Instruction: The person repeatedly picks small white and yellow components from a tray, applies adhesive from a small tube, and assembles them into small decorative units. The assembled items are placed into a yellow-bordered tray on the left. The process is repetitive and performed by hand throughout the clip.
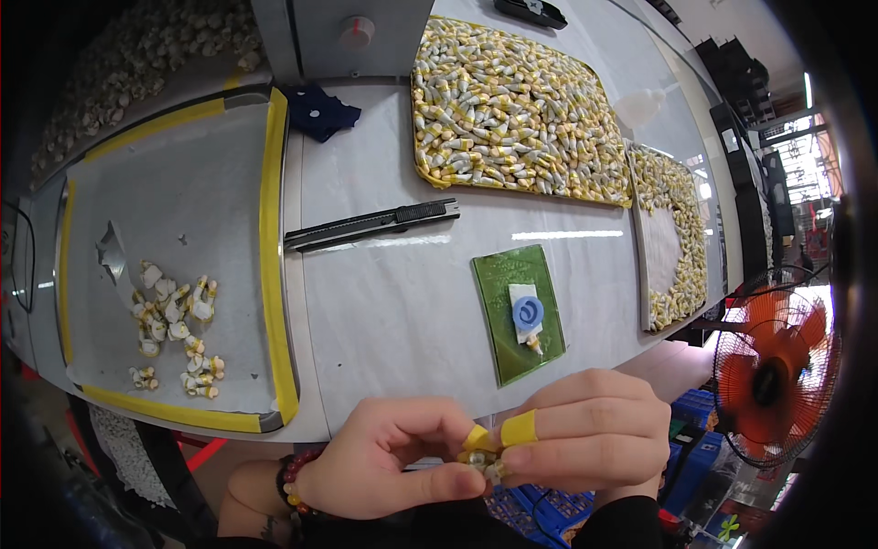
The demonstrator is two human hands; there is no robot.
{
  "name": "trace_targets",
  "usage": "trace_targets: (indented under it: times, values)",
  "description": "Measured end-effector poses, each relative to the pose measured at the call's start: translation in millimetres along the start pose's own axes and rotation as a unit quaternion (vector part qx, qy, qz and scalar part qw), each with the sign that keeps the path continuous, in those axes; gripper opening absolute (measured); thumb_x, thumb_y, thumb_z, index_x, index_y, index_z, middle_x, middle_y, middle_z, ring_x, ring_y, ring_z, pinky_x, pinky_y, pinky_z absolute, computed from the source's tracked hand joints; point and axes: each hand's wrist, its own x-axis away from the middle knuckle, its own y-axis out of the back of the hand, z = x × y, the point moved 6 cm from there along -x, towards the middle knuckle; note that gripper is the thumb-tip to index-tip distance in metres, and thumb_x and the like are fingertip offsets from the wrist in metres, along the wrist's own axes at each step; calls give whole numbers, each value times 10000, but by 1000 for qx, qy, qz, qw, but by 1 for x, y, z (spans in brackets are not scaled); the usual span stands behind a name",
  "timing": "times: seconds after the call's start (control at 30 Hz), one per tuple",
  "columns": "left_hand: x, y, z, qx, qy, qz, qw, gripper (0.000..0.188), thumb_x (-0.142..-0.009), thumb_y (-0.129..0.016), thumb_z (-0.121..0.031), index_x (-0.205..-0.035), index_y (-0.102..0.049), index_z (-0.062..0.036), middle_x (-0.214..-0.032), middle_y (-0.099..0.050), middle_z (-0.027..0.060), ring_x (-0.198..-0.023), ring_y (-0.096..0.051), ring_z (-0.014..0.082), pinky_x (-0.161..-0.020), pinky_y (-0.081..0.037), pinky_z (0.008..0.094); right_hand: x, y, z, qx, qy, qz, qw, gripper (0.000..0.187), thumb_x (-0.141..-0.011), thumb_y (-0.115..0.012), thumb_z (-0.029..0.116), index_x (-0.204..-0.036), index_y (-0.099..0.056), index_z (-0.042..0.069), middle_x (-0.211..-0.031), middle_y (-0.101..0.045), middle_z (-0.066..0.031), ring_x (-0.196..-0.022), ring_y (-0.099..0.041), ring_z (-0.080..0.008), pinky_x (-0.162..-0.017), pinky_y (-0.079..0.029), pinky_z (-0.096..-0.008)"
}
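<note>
My left hand [395, 457] and my right hand [593, 432] meet at the table's near edge. Between their fingertips they pinch a small white-and-yellow piece [490, 465], largely covered by the fingers. Yellow tape wraps a finger on each hand, and a beaded bracelet circles my left wrist. Just beyond the hands lies a green mat [508, 359] with a white pad, a round blue piece [528, 313] and a small yellow-tipped piece on it. To the left, several small white-and-yellow pieces [176, 316] lie loose on a yellow-taped tray [279, 274].
A black utility knife [375, 224] lies mid-table. Behind it sits a tray packed with white-and-yellow pieces [512, 110]; a partly filled one [654, 274] stands to its right. A dark blue cloth [320, 112] lies by a grey box [366, 46]. An orange fan [773, 366] stands at right.
</note>
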Motion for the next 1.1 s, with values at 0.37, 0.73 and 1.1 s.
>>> trace_targets:
  times: [0.37, 0.73, 1.1]
  values:
    - [2, -3, -27, -327, -113, -60, 936, 243, -699, -775, -65, -886, -649, 23, -777, -650, 107, -701, -638, 166, -631, -478, 235, 9, 1, 12, 54, 89, 25, 994, 176, -689, -669, 13, -863, -661, -13, -826, -645, -103, -697, -616, -208, -614, -519, -294]
    - [17, -6, -21, -235, -122, -60, 963, 312, -761, -728, -97, -979, -586, 76, -897, -617, 133, -745, -614, 156, -666, -499, 256, 44, 194, -88, 283, -223, -252, 898, 175, -771, -681, 121, -897, -630, 12, -875, -652, -64, -794, -602, -134, -679, -482, -259]
    - [22, 5, -13, -193, -121, -44, 973, 424, -709, -782, -158, -1006, -571, 59, -909, -622, 140, -765, -625, 167, -669, -524, 266, 117, 227, -199, 384, -355, -88, 848, 110, -681, -670, 33, -763, -601, 9, -693, -589, -135, -662, -586, -245, -600, -457, -343]
